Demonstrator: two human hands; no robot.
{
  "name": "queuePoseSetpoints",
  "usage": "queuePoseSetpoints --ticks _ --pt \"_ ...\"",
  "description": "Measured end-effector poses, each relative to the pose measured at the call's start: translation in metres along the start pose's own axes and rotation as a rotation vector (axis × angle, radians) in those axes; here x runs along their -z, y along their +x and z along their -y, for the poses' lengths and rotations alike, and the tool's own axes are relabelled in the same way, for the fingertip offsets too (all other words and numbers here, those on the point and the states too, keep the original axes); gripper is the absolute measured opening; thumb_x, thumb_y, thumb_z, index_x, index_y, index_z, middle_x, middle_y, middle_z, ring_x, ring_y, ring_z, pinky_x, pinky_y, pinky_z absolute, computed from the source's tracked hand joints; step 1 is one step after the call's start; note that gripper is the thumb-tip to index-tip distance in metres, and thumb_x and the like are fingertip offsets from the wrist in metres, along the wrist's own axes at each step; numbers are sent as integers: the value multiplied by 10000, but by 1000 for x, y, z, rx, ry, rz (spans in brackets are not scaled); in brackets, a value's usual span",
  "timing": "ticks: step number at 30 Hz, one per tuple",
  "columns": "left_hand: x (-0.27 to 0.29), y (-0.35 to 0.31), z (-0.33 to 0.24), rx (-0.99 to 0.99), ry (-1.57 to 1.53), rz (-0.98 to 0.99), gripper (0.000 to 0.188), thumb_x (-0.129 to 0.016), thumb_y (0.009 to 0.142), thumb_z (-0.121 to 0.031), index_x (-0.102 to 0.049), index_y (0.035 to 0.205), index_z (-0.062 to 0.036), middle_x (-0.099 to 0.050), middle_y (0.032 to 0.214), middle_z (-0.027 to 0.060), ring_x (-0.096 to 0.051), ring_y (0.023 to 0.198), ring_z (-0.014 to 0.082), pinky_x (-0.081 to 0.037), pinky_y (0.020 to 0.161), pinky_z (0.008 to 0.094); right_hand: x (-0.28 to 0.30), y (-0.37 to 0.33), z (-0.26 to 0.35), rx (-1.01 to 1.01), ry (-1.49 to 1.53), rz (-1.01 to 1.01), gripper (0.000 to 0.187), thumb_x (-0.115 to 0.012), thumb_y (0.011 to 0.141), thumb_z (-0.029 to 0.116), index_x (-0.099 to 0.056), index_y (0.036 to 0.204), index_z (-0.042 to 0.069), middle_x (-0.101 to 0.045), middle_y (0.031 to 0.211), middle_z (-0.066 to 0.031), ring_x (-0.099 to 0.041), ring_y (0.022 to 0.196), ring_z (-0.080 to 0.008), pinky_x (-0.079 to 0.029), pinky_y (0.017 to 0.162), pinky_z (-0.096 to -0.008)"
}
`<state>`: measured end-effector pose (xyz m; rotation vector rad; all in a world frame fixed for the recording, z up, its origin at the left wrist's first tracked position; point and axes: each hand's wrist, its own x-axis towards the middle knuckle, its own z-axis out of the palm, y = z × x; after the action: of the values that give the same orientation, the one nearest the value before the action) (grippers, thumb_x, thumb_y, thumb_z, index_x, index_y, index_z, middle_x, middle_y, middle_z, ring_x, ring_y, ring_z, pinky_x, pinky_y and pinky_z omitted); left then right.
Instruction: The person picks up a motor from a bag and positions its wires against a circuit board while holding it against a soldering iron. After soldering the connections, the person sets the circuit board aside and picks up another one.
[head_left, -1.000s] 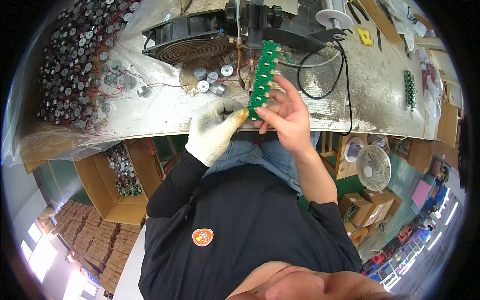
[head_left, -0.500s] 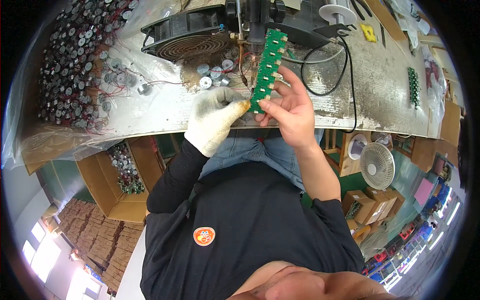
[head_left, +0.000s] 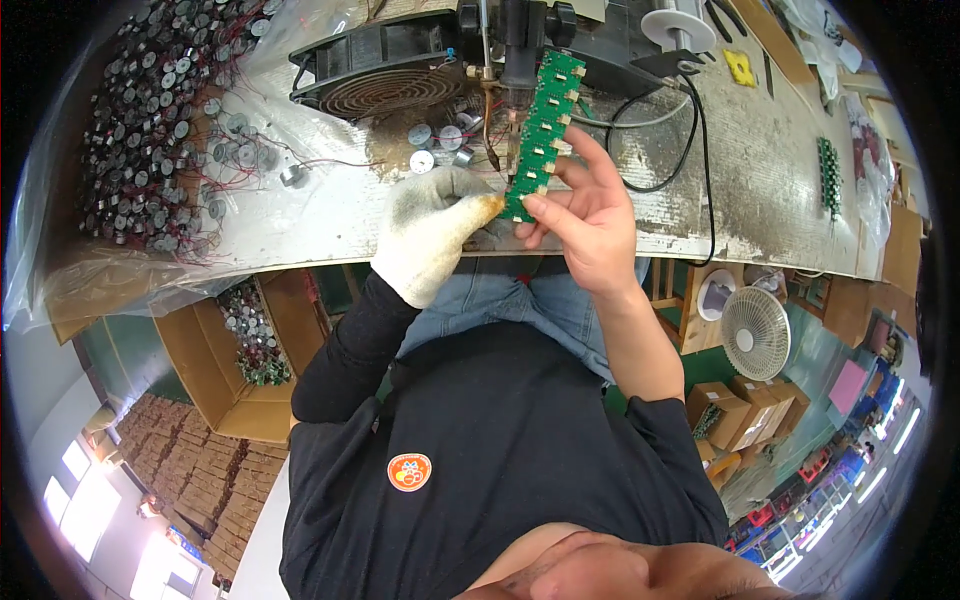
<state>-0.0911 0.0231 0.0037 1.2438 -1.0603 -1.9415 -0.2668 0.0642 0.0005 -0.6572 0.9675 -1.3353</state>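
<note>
A long green circuit board strip (head_left: 545,125) with small pale connectors along it stands tilted above the bench edge. My bare right hand (head_left: 588,215) grips its near end between thumb and fingers, other fingers behind the strip. My left hand (head_left: 432,225), in a white glove with a brown-stained thumb tip, is closed in a pinch against the strip's near left corner. Whatever its fingers hold is hidden. Just beyond that pinch, the thin tip of a soldering fixture (head_left: 491,150) points down beside the board. Several small round motors (head_left: 422,161) with red wires lie beyond my left hand.
A big heap of wired motors (head_left: 150,130) covers the bench's left side. A black fan (head_left: 385,85) lies behind my left hand. At right are a solder spool (head_left: 675,32), black cable (head_left: 690,150) and another board strip (head_left: 828,178). An open carton (head_left: 255,415) stands below the bench.
The board strip and my right hand have shifted slightly to the right, and the strip leans a little more that way. My left hand stays pinched at the same corner.
</note>
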Motion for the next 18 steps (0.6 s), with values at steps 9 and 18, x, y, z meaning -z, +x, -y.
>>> queuePoseSetpoints --ticks 9,18 --pt "3 0 10 -33 56 -6 138 -640 838 -113 -639 866 22 -634 771 45 -558 685 77 -446 615 233 3 -4 -8 -9 -9 -10 674 -585 823 -113 -287 1402 58 -569 1081 -177 -662 707 -202 -540 536 -243" --pt "-5 -1 1 -10 -27 -48 139 -633 846 -114 -638 878 21 -635 774 40 -567 683 86 -453 616 237 3 -5 -7 -18 -2 -7 683 -591 819 -110 -285 1405 60 -565 1087 -182 -663 703 -205 -540 521 -244"
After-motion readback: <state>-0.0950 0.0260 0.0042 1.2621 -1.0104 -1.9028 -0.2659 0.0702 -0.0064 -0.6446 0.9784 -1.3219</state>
